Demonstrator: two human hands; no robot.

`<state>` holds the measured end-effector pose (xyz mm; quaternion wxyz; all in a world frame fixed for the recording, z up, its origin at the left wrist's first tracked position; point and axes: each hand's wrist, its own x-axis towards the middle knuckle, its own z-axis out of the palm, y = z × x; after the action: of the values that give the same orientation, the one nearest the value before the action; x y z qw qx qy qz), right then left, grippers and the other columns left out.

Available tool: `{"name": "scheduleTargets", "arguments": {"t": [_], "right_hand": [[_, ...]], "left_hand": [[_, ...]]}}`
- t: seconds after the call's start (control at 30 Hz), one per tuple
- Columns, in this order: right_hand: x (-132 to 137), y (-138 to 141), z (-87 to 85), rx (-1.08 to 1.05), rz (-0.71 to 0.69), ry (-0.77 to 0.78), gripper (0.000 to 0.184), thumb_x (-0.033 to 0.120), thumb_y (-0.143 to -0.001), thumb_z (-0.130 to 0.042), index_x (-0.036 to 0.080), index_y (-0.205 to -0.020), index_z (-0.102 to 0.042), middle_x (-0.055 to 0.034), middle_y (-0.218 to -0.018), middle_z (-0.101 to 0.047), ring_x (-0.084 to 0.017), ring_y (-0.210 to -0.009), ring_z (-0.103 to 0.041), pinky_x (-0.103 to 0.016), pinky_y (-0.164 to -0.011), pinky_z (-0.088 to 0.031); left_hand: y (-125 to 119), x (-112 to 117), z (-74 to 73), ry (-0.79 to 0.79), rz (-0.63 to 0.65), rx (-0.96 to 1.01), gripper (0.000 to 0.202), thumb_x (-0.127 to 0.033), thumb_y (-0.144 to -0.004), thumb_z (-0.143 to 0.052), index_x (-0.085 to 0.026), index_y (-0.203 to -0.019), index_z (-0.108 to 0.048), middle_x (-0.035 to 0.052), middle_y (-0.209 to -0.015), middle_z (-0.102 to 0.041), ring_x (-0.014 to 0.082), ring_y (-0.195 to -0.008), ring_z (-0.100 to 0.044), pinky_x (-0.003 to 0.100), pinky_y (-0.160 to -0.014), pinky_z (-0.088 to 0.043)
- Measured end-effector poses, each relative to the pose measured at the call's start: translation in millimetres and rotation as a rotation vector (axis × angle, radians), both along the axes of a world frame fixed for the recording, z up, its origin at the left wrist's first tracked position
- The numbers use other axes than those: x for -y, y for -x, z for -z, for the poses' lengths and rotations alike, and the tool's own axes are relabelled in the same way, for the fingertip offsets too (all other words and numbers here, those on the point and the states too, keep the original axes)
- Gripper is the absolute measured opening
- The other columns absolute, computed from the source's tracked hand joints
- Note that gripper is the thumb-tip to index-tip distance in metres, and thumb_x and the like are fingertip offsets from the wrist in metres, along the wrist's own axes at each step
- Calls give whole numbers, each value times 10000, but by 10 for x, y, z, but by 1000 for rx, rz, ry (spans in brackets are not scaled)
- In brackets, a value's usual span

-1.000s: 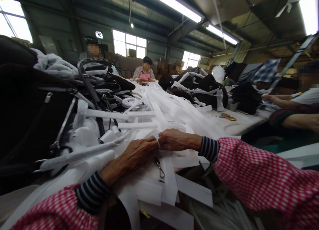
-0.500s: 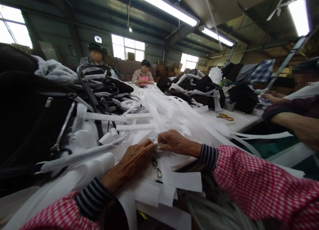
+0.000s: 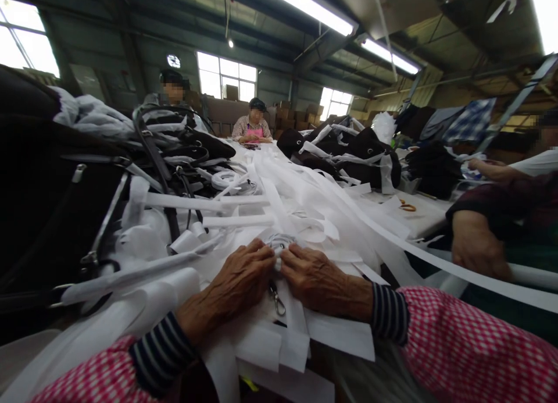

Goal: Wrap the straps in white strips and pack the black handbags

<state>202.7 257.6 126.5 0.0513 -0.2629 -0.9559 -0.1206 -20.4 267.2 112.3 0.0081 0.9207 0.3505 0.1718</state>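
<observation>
Lower than before, the right hand (image 3: 320, 278) sits near the left hand (image 3: 244, 272), fingers of both bent at a white bundle (image 3: 279, 239) between them; whether they pinch it, I cannot tell. Just below lies a metal clip (image 3: 279, 305); white strips (image 3: 311, 185) spread across the counter (image 3: 429, 214) beyond.

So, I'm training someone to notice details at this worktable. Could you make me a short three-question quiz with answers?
1. In the picture, the metal clip lies: A) left of both hands; B) between the left hand and the right hand; C) right of both hands.
2. True or false: the scissors have green handles.
3. Fill in: beneath the hands lie ____ strips.

Key: 1. B. 2. False; they are orange. 3. White.
</observation>
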Motion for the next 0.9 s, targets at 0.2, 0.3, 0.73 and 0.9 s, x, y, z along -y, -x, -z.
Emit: {"name": "scheduleTargets", "arguments": {"t": [0.2,0.3,0.73,0.9], "right_hand": [[-87,-111,-217,-209,57,185,168,167,-939,-613,193,-1085,-694,-93,-1247,-622,-247,-1140,-543,-416,-1002,-498],[-160,-166,-296,-312,75,243,261,162,-972,-581,220,-1207,-675,-76,-1260,-643,-222,-1160,-563,-405,-1029,-490],[-288,-55,-111,-166,38,208,197,71,-917,-539,141,-1047,-670,-111,-1139,-683,-236,-1062,-580,-429,-1061,-471],[-232,-242,-44,-487,25,320,352,71,-921,-562,179,-1240,-663,-94,-1215,-712,-227,-1143,-623,-414,-1035,-502]], "left_hand": [[11,0,136,-11,-19,53,234,-102,-951,-475,-209,-1051,-658,55,-1129,-686,237,-1038,-546,384,-834,-484],[26,9,205,-28,-43,67,272,-94,-955,-461,-220,-1106,-649,60,-1168,-678,236,-1048,-545,379,-847,-499],[-90,64,-66,31,-67,-55,218,-71,-889,-531,-179,-1040,-646,84,-1131,-658,272,-1078,-517,460,-948,-508],[-81,100,87,17,-58,91,306,-44,-967,-402,-136,-1169,-613,107,-1158,-640,254,-1066,-506,422,-970,-528]]}}
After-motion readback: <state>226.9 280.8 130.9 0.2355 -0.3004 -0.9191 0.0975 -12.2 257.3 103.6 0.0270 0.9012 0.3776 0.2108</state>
